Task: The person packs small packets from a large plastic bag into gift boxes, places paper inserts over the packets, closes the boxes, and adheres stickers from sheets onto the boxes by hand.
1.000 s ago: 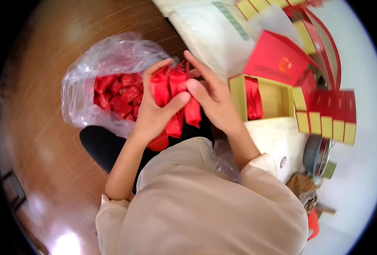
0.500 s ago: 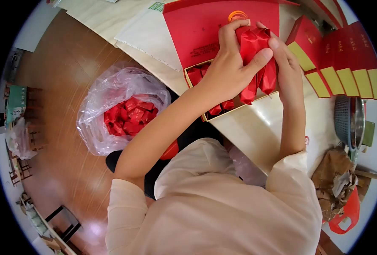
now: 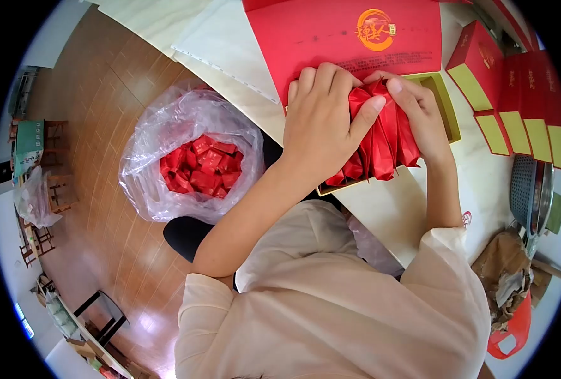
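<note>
Between my two hands is a bunch of shiny red foil packets [image 3: 386,138], standing side by side and squeezed together. My left hand [image 3: 325,117] presses them from the left, thumb along their top. From the right, my right hand [image 3: 419,110] closes round them with bent fingers. They sit low over the open gift box [image 3: 448,104], whose yellow inner wall shows at the right end. Its red lid [image 3: 318,38] with a gold round emblem stands folded back behind. More red packets lie in the box under my left hand, partly hidden.
A clear plastic bag [image 3: 135,158] full of small red packets [image 3: 205,165] stands open at the left, below table height. Several closed red-and-yellow boxes [image 3: 514,95] stand at the right. Beyond them are a grey basket [image 3: 522,189] and crumpled brown paper [image 3: 501,268].
Both hands have lowered the bunch of red packets toward the box, uncovering the lid's emblem. The box's right end now shows. The whole view has shifted slightly.
</note>
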Demonstrator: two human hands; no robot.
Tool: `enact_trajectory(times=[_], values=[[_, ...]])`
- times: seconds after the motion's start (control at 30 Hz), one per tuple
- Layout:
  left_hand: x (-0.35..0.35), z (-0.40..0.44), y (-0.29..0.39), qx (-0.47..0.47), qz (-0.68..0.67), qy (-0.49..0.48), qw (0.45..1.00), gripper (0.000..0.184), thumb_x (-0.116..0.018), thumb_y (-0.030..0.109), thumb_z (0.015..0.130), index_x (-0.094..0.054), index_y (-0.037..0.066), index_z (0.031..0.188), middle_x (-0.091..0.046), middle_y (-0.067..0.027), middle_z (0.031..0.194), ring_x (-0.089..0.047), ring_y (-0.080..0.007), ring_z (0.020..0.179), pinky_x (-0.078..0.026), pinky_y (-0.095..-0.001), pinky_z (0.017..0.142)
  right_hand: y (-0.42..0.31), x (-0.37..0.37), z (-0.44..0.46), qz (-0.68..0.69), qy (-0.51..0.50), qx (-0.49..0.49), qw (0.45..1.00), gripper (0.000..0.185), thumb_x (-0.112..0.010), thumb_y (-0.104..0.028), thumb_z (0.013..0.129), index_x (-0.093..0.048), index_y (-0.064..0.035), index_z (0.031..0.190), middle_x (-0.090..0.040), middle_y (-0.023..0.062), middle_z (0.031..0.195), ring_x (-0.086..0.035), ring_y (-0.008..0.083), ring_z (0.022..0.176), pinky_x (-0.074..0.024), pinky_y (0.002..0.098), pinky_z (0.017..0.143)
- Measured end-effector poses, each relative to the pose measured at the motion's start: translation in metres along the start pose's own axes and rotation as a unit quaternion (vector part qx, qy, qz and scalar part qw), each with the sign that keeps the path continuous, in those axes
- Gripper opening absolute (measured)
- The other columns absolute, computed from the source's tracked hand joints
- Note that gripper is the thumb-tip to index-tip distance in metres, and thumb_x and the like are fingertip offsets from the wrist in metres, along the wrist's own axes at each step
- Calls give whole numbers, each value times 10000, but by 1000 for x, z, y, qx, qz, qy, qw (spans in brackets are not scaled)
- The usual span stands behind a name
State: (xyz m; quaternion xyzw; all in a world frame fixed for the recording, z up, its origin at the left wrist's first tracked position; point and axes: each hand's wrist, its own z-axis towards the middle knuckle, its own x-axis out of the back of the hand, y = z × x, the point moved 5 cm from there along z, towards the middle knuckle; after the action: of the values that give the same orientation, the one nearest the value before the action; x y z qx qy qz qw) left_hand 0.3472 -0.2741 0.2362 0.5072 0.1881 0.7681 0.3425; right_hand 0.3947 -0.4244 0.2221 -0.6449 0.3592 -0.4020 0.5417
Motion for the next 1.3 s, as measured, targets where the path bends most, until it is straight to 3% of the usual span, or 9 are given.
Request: enact_trajectory(times=[0.37, 0.47, 0.57, 0.77, 0.87, 1.0, 1.1, 1.13, 1.3], values=[[3, 1, -3, -47, -16, 37, 998, 301, -598, 329, 864, -590, 37, 936, -537, -93, 855, -514, -270, 825, -378, -387, 753, 1, -3, 0, -70, 29, 40, 996, 343, -556, -283, 943, -654, 26, 1055, -670, 78, 919, -574, 95, 881, -457, 272, 786], [4, 0, -4, -28, -37, 55, 997, 283, -627, 285, 855, -596, 56, 1018, -556, -93, 914, -532, -285, 894, -382, -392, 802, -6, -10, -7, -202, 55, 103, 972, 290, -557, -249, 943, -629, 8, 1056, -680, 147, 833, -641, 152, 748, -479, 299, 667], [-1, -1, -5, -30, 3, 48, 998, 297, -670, 227, 816, -587, 71, 1055, -547, -75, 938, -529, -266, 899, -386, -383, 811, -14, -22, -11, -379, 84, 124, 913, 175, -556, -171, 933, -522, -26, 1024, -598, 194, 625, -606, 366, 583, -456, 406, 509], [-7, 1, -1, -28, 123, 24, 992, 321, -702, 175, 760, -596, 99, 1053, -521, -55, 962, -518, -242, 918, -385, -372, 804, -8, -28, -9, -455, 88, 124, 877, 153, -547, -143, 927, -482, -29, 1007, -607, 217, 709, -616, 383, 635, -452, 474, 512], [3, -4, -2, -18, 67, 43, 997, 271, -676, 140, 779, -600, 95, 1035, -531, -66, 960, -523, -247, 914, -386, -372, 799, -9, -28, -12, -439, 112, 131, 882, 187, -559, -157, 924, -465, -31, 1025, -616, 228, 777, -620, 396, 687, -460, 477, 548], [33, -30, -26, -48, -266, 152, 951, 147, -562, 59, 869, -587, 39, 1012, -574, -115, 934, -555, -266, 849, -452, -345, 765, -13, -26, -16, -478, 180, 113, 852, 217, -578, -175, 921, -469, -31, 1043, -633, 189, 842, -628, 399, 741, -482, 452, 627], [51, -84, -74, 50, -278, 192, 940, 124, -524, 30, 900, -582, 32, 1009, -568, -87, 951, -545, -194, 837, -440, -292, 754, -17, -17, -30, -423, 279, 193, 840, 174, -559, -138, 936, -490, 14, 982, -542, 116, 822, -526, 210, 712, -456, 324, 668], [49, -108, -97, 133, -287, 198, 928, 122, -531, 30, 902, -584, 34, 1012, -558, -83, 951, -547, -177, 839, -440, -280, 744, -22, -25, -37, -381, 283, 278, 835, 162, -530, -163, 963, -471, -13, 947, -496, 52, 780, -460, 105, 649, -392, 239, 575], [61, -248, -203, 334, -252, 283, 863, 120, -523, 50, 926, -581, 24, 1028, -587, -40, 953, -563, -114, 892, -448, -254, 810, -48, -142, -61, -168, 105, 389, 900, 104, -556, -65, 902, -458, -31, 895, -516, 83, 713, -454, 149, 573, -368, 246, 520]])
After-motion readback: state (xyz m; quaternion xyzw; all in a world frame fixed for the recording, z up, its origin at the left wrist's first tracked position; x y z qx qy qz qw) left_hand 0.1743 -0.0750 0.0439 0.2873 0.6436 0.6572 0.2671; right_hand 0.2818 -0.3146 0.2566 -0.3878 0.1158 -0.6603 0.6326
